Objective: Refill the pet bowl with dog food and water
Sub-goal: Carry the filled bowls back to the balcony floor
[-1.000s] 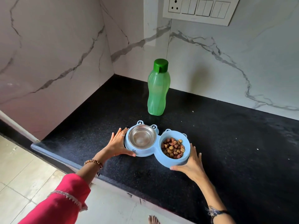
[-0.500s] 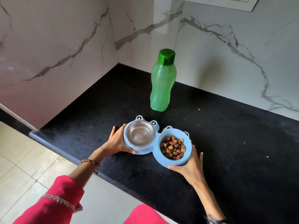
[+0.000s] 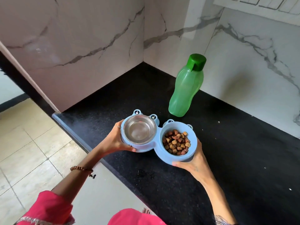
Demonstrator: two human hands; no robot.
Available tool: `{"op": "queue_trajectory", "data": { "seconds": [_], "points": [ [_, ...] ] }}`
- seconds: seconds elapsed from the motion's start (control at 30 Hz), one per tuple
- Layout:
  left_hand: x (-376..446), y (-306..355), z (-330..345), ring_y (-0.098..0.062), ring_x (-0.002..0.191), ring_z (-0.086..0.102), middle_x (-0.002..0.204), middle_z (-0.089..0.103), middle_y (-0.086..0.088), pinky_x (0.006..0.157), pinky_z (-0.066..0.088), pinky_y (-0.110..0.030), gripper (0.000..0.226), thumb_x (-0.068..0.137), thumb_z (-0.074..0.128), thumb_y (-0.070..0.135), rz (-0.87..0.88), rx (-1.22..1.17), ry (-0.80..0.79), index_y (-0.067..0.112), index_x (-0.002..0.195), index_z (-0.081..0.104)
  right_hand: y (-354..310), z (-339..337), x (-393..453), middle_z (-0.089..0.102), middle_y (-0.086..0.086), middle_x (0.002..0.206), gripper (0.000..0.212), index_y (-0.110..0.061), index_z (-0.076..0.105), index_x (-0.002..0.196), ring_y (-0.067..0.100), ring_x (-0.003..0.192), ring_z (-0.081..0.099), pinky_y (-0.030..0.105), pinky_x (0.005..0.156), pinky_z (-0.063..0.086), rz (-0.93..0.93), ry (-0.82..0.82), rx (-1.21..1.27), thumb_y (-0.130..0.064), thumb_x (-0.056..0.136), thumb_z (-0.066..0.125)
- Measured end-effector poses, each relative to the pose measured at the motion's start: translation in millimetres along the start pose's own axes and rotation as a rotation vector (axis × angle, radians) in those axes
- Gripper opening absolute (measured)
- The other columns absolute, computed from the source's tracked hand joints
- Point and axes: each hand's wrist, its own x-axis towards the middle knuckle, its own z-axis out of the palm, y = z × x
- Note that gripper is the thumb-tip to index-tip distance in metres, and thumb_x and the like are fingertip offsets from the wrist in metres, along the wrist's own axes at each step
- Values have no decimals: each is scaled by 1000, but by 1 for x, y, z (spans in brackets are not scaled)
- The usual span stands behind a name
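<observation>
Gripping the pet bowl [image 3: 146,146], both hands' fingers: kibble [image 3: 176,142] right, steel cup [image 3: 138,129] left.

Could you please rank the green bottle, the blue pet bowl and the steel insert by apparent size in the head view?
1. Blue pet bowl and green bottle: too alike to rank, and the bowl is nearer.
2. Steel insert, clearly smallest.
</observation>
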Motion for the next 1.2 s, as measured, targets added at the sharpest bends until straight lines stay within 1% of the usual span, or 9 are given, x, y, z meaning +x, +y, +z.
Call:
{"op": "queue_trajectory", "data": {
  "seconds": [0.23, 0.37, 0.43, 0.57, 0.63, 0.87, 1.0, 1.1, 1.2],
  "points": [
    [-67, 2, -43, -15, 118, 54, 126, 58, 3, 98, 42, -23, 98, 46, 86, -6, -42, -57, 219, 24, 130, 46, -29, 43, 28, 38, -18, 138, 117, -26, 27, 141, -7, 127, 39, 12, 101, 39, -67, -228, 12, -1, 46, 91],
    [-115, 14, -67, -15, 120, 53, 128, 55, -4, 96, 41, -20, 100, 48, 91, 32, -82, -66, 377, 12, 132, 42, -55, 85, 38, 46, -21, 132, 110, -33, 34, 134, -3, 125, 44, 14, 100, 41, -121, -355, 37, -4, 46, 92],
    [-139, 19, -82, -15, 116, 55, 124, 59, 0, 95, 43, -20, 90, 48, 90, 28, -89, -42, 438, 17, 128, 49, -74, 112, 42, 52, -15, 131, 104, -30, 40, 134, 5, 125, 47, 21, 100, 44, -157, -438, 27, -12, 47, 93],
    [-196, 9, -117, -23, 117, 56, 123, 59, -8, 101, 44, -41, 92, 47, 92, 15, -153, 13, 590, 11, 128, 49, -103, 173, 47, 57, -1, 129, 101, -19, 44, 134, 16, 122, 53, 37, 98, 48, -218, -588, -14, -15, 47, 95],
    [-224, 1, -134, -23, 117, 55, 123, 59, -9, 101, 45, -37, 91, 48, 91, 7, -174, 42, 639, 10, 128, 49, -112, 205, 47, 57, 0, 129, 105, -19, 42, 135, 17, 121, 54, 43, 97, 49, -232, -635, -24, -16, 45, 96],
    [-325, -29, -201, -16, 113, 58, 118, 61, -4, 96, 46, -29, 90, 43, 91, 1, -264, 127, 829, 10, 124, 51, -155, 330, 35, 62, -12, 121, 95, -33, 49, 126, 4, 114, 57, 18, 87, 51, -306, -797, 1, -19, 44, 95],
    [-369, -49, -239, -20, 113, 57, 118, 60, -10, 95, 46, -29, 87, 45, 87, 3, -313, 115, 893, 6, 124, 50, -162, 400, 36, 62, -4, 122, 93, -26, 49, 127, 12, 115, 59, 34, 91, 53, -318, -891, 2, -14, 47, 95],
    [-395, -65, -266, -22, 117, 55, 122, 57, -11, 100, 44, -37, 92, 45, 88, 13, -367, 122, 949, 10, 127, 47, -162, 448, 45, 62, -7, 121, 96, -31, 49, 126, 9, 115, 58, 36, 91, 53, -310, -952, 9, -13, 44, 95],
    [-410, -82, -289, -18, 118, 54, 123, 57, -7, 101, 43, -31, 92, 45, 86, 19, -398, 113, 988, 15, 127, 46, -155, 493, 60, 59, -13, 125, 104, -42, 44, 128, 5, 118, 54, 32, 99, 47, -298, -989, -27, -23, 40, 96]
  ]
}}
